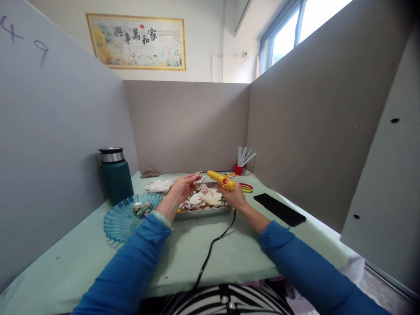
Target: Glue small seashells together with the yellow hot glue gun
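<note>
We see the yellow glue gun (221, 179) raised over the far side of the middle of the worktop (183, 253), above a shallow metal tray (205, 213), its nozzle end aimed left. The right hand (233, 196) is wrapped round its handle. The left hand (182, 189) is just beside the nozzle, fingertips pinched on a small pale piece (197, 173); we cannot make out its shape.

Beneath both hands, the tray holds a heap of white and pinkish shells (205, 197). From below the right hand we follow a black cord (211, 245) to the worktop's near edge.

To the left we find a ribbed blue plate (113, 221) carrying a small clump of greenish pieces (143, 210), with a dark green bottle (116, 179) just beyond it. Farther off lie a crumpled white tissue (159, 186) and, near the far left corner, a brown cloth (150, 173).

On the right, near the tray, we notice red and yellow rings (246, 188); a black phone (278, 209) lies flat farther right. At the far right, a red cup (239, 169) holds white sticks (243, 156) upright and leaning.
</note>
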`<state>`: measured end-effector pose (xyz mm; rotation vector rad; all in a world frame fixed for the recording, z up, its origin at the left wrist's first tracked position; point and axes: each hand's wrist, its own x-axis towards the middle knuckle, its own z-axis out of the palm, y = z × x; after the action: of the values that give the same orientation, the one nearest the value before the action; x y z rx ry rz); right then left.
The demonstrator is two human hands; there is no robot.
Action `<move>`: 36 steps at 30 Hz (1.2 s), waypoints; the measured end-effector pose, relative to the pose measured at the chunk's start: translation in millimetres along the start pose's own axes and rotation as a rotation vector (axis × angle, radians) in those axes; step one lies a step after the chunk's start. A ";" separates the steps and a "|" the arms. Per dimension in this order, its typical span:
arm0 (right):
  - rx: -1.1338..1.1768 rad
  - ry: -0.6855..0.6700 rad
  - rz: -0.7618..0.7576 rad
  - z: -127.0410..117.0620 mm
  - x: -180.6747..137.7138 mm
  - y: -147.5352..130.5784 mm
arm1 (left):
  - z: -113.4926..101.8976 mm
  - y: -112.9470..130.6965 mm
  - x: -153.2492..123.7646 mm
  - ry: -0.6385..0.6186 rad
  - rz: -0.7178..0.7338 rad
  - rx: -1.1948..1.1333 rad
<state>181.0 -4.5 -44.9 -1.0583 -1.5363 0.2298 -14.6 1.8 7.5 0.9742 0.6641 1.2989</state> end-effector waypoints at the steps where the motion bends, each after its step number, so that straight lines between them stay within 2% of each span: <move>1: -0.005 -0.012 -0.016 0.9 -0.2 1.5 | 0.3 -0.2 -0.2 -0.006 -0.001 0.005; 4: -0.028 -0.012 -0.049 2.8 -0.1 5.4 | 0.0 -1.1 0.3 -0.020 0.008 0.007; 8: -0.051 0.078 -0.044 2.2 -0.3 5.7 | -0.6 -2.0 1.1 -0.008 0.014 0.004; 13: -0.118 -0.010 -0.163 2.3 -3.5 2.5 | 1.1 -2.6 0.1 -0.012 0.004 0.019; 18: -0.147 0.109 -0.086 1.2 -2.6 3.4 | 1.7 -3.3 -0.5 0.000 0.008 0.025; 22: -0.155 0.031 -0.170 2.1 -3.7 2.7 | 2.6 -3.2 -0.9 0.007 -0.006 0.031; 27: -0.187 0.105 -0.109 3.4 -3.9 2.8 | 4.2 -2.7 -2.0 0.019 -0.003 0.039; 32: -0.164 0.021 -0.176 4.3 -3.8 3.7 | 4.9 -2.6 -2.7 0.017 -0.008 0.039; 36: -0.176 0.103 -0.107 5.5 -3.7 5.8 | 4.5 -3.0 -2.3 0.025 -0.007 0.036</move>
<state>178.7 -1.6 -52.9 -1.1037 -1.5349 -0.0341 -9.7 -1.4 6.8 0.9854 0.7115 1.2984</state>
